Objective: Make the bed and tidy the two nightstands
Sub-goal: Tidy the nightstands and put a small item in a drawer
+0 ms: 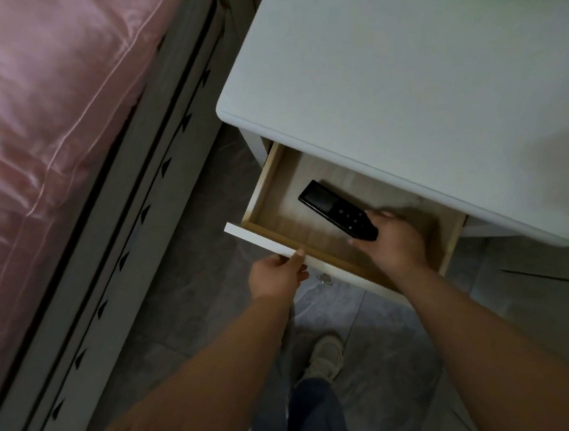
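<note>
A white nightstand (424, 90) stands beside the bed, its top drawer (267, 196) pulled out. Inside the wooden drawer, my right hand (394, 242) grips the near end of a black remote control (325, 203) with a small screen; the remote lies low over the drawer bottom. My left hand (277, 276) holds the drawer's white front panel (257, 238) from below, thumb on its top edge. The bed (43, 125) with a pink satin cover fills the left side.
A grey bed frame (156, 169) with dark arrow marks runs between the bed and the nightstand. The drawer's small metal knob (325, 279) shows under the front panel. My shoe (325, 356) and trouser leg stand on the grey tiled floor (399, 380).
</note>
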